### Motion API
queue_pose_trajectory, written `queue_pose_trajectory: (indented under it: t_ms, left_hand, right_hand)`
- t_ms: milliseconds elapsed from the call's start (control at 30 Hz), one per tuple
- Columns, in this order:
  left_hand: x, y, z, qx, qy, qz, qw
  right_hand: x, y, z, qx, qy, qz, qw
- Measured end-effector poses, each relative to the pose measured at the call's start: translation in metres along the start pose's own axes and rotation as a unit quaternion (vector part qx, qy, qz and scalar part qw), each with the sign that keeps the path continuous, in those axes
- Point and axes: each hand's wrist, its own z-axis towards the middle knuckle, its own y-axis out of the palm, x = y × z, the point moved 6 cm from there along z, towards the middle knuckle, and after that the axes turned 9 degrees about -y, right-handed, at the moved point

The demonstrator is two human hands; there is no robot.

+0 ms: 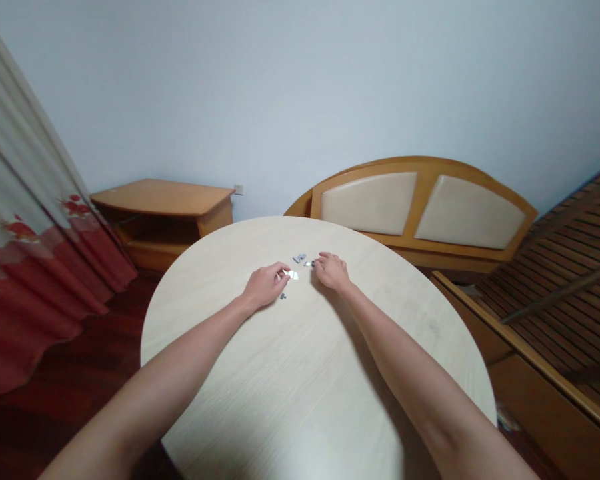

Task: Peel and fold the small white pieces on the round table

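Note:
Small flat pieces that look like jigsaw puzzle pieces lie near the middle of the round table (280, 373). My left hand (266, 285) is closed in a pinch at the edge of a white piece (293, 275), which appears to be between thumb and fingertips. Just below those fingers a dark piece (283, 296) rests on the tabletop. To the right, my right hand (332, 270) has its fingers bent down over a small dark piece (313, 264), partly hidden by the fingertips. Beyond both hands sits a little cluster of grey pieces (299, 258).
Behind the table stand a wooden cabinet (165, 197) and a headboard (370, 203) with cream panels. A red and white curtain (35, 267) hangs at left. On the right are a slatted bed base (565, 287) and its wooden side rail (525, 360).

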Motion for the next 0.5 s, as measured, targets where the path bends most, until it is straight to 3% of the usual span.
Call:
queue_pose_trajectory:
  t_ms: [167,300,367,433,500]
  left_hand:
    - [-0.002,-0.001,0.001,0.001,-0.001,-0.005,1.0]
    - [0.0,-0.002,0.0,0.008,0.005,-0.002,1.0]
    - [0.001,-0.001,0.0,0.006,0.003,-0.002,1.0]
    - [0.002,0.0,0.0,0.0,0.004,-0.003,1.0]
    - [0.004,0.002,-0.001,-0.005,0.013,-0.004,1.0]
  right_hand:
    - [0.025,0.017,0.032,-0.064,0.007,0.061,0.996]
    - [0.035,0.014,0.027,-0.032,0.01,0.071,0.997]
    - [0.032,0.005,0.017,0.031,0.003,0.12,0.992]
    - [0.023,-0.004,0.002,0.12,-0.014,0.24,0.963]
    - [0.009,0.0,-0.014,0.149,-0.023,0.385,0.911]
